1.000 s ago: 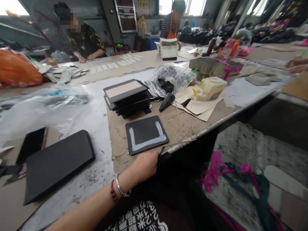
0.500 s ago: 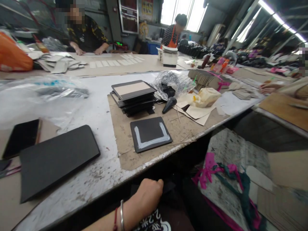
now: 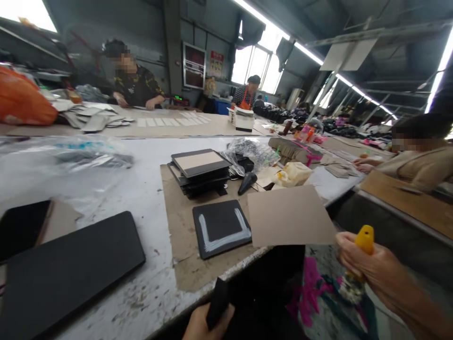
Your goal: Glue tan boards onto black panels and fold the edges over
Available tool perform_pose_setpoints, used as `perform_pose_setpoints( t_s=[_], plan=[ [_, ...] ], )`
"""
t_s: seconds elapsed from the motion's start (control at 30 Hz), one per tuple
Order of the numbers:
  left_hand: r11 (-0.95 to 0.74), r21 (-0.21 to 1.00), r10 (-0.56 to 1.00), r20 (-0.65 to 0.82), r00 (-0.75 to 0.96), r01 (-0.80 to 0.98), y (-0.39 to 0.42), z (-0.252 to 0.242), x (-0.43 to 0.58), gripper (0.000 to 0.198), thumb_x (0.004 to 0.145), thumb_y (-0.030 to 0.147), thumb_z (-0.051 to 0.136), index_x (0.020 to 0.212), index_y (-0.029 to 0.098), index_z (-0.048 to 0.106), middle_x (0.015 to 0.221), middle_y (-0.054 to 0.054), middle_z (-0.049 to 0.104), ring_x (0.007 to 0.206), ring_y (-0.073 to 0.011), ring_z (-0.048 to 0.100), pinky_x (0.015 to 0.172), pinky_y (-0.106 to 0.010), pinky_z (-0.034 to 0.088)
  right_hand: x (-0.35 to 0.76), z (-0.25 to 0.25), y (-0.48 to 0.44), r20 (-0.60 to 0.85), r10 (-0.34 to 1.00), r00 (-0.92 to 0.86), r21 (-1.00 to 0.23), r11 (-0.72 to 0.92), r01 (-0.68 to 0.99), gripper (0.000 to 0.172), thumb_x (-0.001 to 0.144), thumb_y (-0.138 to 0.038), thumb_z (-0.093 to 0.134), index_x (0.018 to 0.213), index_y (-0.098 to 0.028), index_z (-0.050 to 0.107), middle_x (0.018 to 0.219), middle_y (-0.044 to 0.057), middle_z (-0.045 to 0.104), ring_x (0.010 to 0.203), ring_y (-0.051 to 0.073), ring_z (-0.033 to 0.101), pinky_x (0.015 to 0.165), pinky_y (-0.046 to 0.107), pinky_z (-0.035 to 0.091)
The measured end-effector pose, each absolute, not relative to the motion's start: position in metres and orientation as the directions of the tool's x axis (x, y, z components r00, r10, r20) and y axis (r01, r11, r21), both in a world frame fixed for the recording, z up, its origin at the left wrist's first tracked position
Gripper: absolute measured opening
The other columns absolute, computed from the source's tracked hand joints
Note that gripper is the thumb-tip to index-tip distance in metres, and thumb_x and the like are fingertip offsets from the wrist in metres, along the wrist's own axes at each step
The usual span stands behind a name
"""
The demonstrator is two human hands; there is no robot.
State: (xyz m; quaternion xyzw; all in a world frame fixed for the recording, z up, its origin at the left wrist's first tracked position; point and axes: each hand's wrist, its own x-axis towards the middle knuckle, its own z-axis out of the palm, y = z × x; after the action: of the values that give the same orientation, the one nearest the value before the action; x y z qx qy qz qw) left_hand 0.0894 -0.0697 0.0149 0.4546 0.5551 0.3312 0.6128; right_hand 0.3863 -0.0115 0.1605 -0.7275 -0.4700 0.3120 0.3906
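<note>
My right hand (image 3: 368, 259) is closed around the yellow handle of a brush (image 3: 365, 240), its bristle end pointing down and looking crusted. The same hand pinches the corner of a flat grey-brown board (image 3: 290, 217). That board reaches over the table edge, beside a black panel (image 3: 224, 231) with a U-shaped band of whitish paste. Low in front of me, my left hand (image 3: 208, 323) grips a folded black piece (image 3: 218, 302) whose material I cannot make out. Behind the pasted panel stands a stack of black panels (image 3: 200, 165), the top one bearing a beige strip.
A large black panel (image 3: 78, 269) and a phone (image 3: 23, 226) lie at left, near clear plastic film (image 3: 63, 165). A dark cone-shaped object (image 3: 247, 183) and a cream plastic bottle (image 3: 293, 174) sit behind the board. Co-workers are across the table and at right.
My right hand has come into view from the right with the brush and board. My left hand has moved lower, and the black piece now shows in it. The view has tilted up.
</note>
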Motion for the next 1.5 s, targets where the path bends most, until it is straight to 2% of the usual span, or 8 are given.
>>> perform_pose_setpoints(
  t_s=[0.2, 0.47, 0.73, 0.87, 1.0, 1.23, 1.37, 1.5],
  plan=[
    [0.431, 0.818, 0.897, -0.433, 0.086, -0.381, -0.046, 0.050, 0.068, 0.071, 0.055, 0.061, 0.068, 0.103, 0.011, 0.057, 0.040, 0.012, 0.026, 0.037, -0.0049, 0.018, 0.041, -0.022, 0.012, 0.330, 0.142, 0.002, -0.242, 0.956, 0.168, -0.915, -0.283, 0.288, 0.044, 0.062, -0.063, 0.059, 0.067, -0.020, 0.048, 0.045, -0.007, 0.031, 0.040, 0.007, 0.027, 0.038, 0.021, 0.021],
    [0.305, 0.698, 0.919, -0.393, 0.009, -0.647, -0.031, 0.069, 0.044, 0.049, 0.071, 0.046, 0.064, 0.051, 0.020, 0.028, 0.043, 0.010, 0.025, 0.037, -0.0030, 0.022, 0.041, -0.020, 0.019, 0.277, 0.104, -0.006, -0.276, 0.952, -0.129, -0.872, -0.192, 0.450, 0.043, 0.073, -0.062, 0.046, 0.069, -0.019, 0.052, 0.046, -0.006, 0.034, 0.041, 0.008, 0.034, 0.039, 0.020, 0.029],
    [0.405, 0.874, 0.912, -0.408, 0.047, -0.269, -0.024, 0.103, -0.017, 0.031, 0.058, 0.034, 0.075, 0.063, 0.013, 0.053, 0.050, 0.004, 0.048, 0.046, -0.0060, 0.040, 0.045, -0.017, 0.032, 0.279, 0.152, 0.010, 0.066, 0.941, -0.331, -0.593, 0.304, 0.746, 0.027, 0.080, -0.042, 0.046, 0.085, -0.023, 0.064, 0.073, 0.002, 0.066, 0.063, 0.015, 0.060, 0.062, 0.024, 0.046],
    [0.479, 0.877, 0.847, -0.449, 0.286, -0.043, -0.027, 0.125, -0.010, 0.030, 0.057, 0.028, 0.074, 0.080, 0.013, 0.061, 0.071, -0.002, 0.061, 0.063, -0.0131, 0.052, 0.058, -0.023, 0.042, 0.258, 0.157, 0.010, 0.050, 0.866, -0.498, -0.527, 0.446, 0.723, 0.043, 0.076, -0.040, 0.055, 0.114, -0.021, 0.057, 0.093, 0.006, 0.068, 0.078, 0.018, 0.063, 0.073, 0.027, 0.047],
    [0.481, 0.864, 0.764, -0.497, 0.412, 0.151, -0.026, 0.133, 0.003, 0.022, 0.058, 0.027, 0.072, 0.070, 0.014, 0.059, 0.065, 0.001, 0.055, 0.058, -0.0113, 0.046, 0.053, -0.022, 0.038, 0.245, 0.147, 0.001, -0.086, 0.763, -0.641, -0.493, 0.527, 0.693, 0.023, 0.079, -0.031, 0.054, 0.098, -0.021, 0.064, 0.087, 0.005, 0.068, 0.080, 0.018, 0.062, 0.073, 0.026, 0.045],
    [0.355, 0.932, 0.933, -0.358, 0.033, 0.077, -0.023, 0.107, -0.007, 0.034, 0.061, 0.045, 0.069, 0.062, 0.014, 0.053, 0.052, 0.006, 0.039, 0.050, -0.0079, 0.033, 0.048, -0.020, 0.030, 0.287, 0.143, 0.027, -0.151, 0.922, -0.357, -0.647, 0.181, 0.741, 0.029, 0.079, -0.045, 0.049, 0.065, -0.020, 0.055, 0.059, -0.002, 0.055, 0.055, 0.012, 0.051, 0.053, 0.021, 0.038],
    [0.373, 0.924, 0.923, -0.360, -0.139, 0.085, -0.027, 0.090, -0.011, 0.044, 0.062, 0.056, 0.062, 0.054, 0.016, 0.048, 0.043, 0.007, 0.032, 0.042, -0.0072, 0.027, 0.041, -0.021, 0.024, 0.312, 0.129, 0.056, -0.248, 0.967, 0.066, -0.858, -0.251, 0.448, 0.040, 0.066, -0.057, 0.058, 0.064, -0.020, 0.043, 0.043, -0.009, 0.031, 0.037, 0.005, 0.027, 0.037, 0.019, 0.022],
    [0.404, 0.903, 0.914, -0.391, -0.111, 0.145, -0.029, 0.082, 0.004, 0.042, 0.067, 0.055, 0.057, 0.067, 0.013, 0.058, 0.042, 0.005, 0.040, 0.040, -0.0098, 0.036, 0.042, -0.022, 0.031, 0.311, 0.112, 0.070, -0.408, 0.913, 0.024, -0.885, -0.402, 0.233, 0.044, 0.063, -0.054, 0.065, 0.062, -0.019, 0.037, 0.044, -0.012, 0.026, 0.037, 0.001, 0.018, 0.037, 0.017, 0.015]
  ],
)
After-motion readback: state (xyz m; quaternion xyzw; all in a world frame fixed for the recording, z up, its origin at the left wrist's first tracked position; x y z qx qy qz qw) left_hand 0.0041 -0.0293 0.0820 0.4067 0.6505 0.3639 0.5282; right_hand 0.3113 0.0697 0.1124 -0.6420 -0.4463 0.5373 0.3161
